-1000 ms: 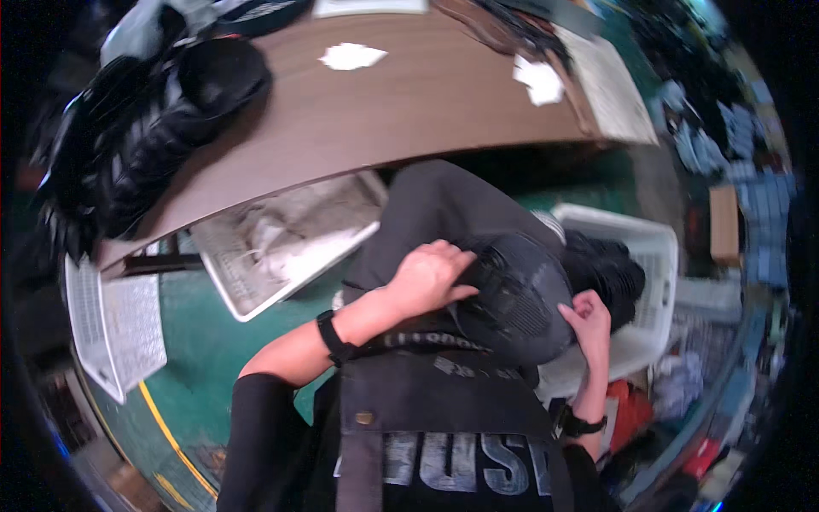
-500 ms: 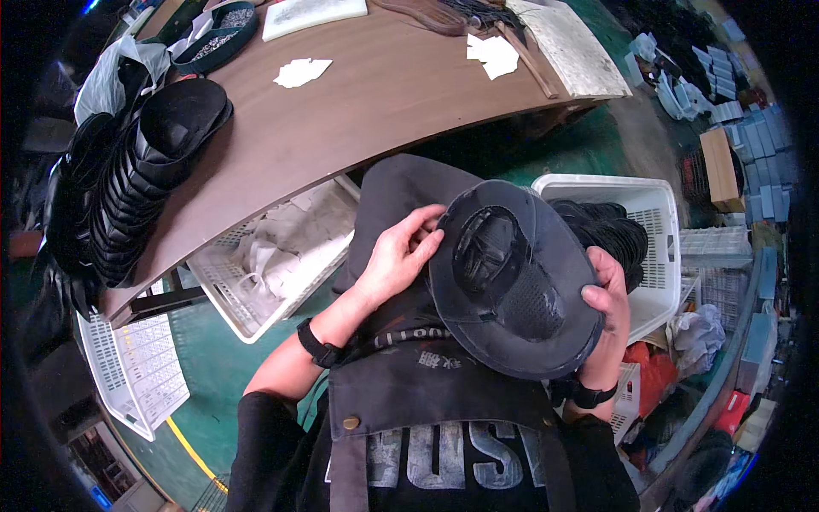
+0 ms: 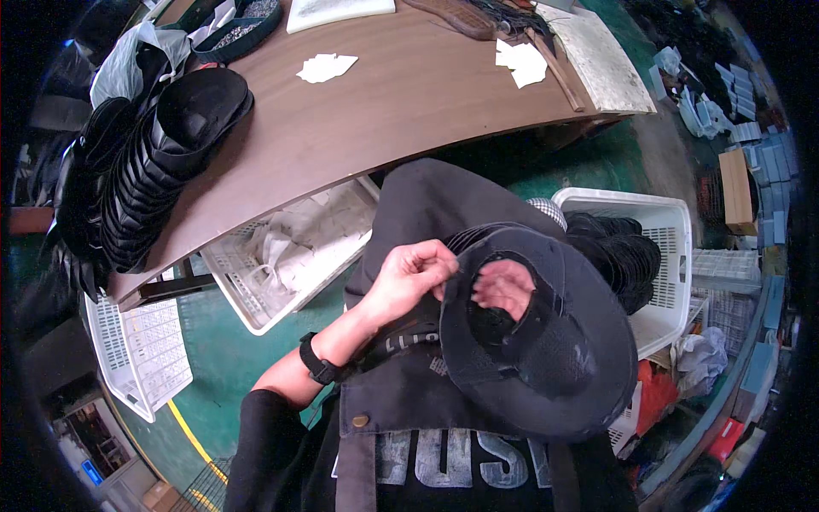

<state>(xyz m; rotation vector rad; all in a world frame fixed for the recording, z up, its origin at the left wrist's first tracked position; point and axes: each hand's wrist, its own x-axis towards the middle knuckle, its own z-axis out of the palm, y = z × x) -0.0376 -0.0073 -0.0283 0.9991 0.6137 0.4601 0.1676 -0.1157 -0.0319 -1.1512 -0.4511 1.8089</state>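
Note:
A black oval piece [image 3: 589, 341], shaped like a wide-brimmed hat with a mesh patch and a hole, lies tilted over my lap. Several thin dark rims show along its far edge, so more pieces may be nested under it. At its left edge my left hand [image 3: 414, 277] is closed in a pinch on the rim, with a black band on the wrist. My right hand [image 3: 505, 288] is behind the piece and shows through the hole, palm and spread fingers partly visible. The right forearm is hidden under the brim.
A brown table [image 3: 367, 102] spans the far side, with nested black pieces [image 3: 145, 188] at its left end and white scraps [image 3: 327, 67] on it. A white crate [image 3: 682, 290] with black pieces stands to the right. Another crate [image 3: 256, 320] with white material sits under the table.
My right hand has left the piece's right edge and gone behind it, now showing in the hole. The piece sits lower and nearer. My left fingers have closed on its rim.

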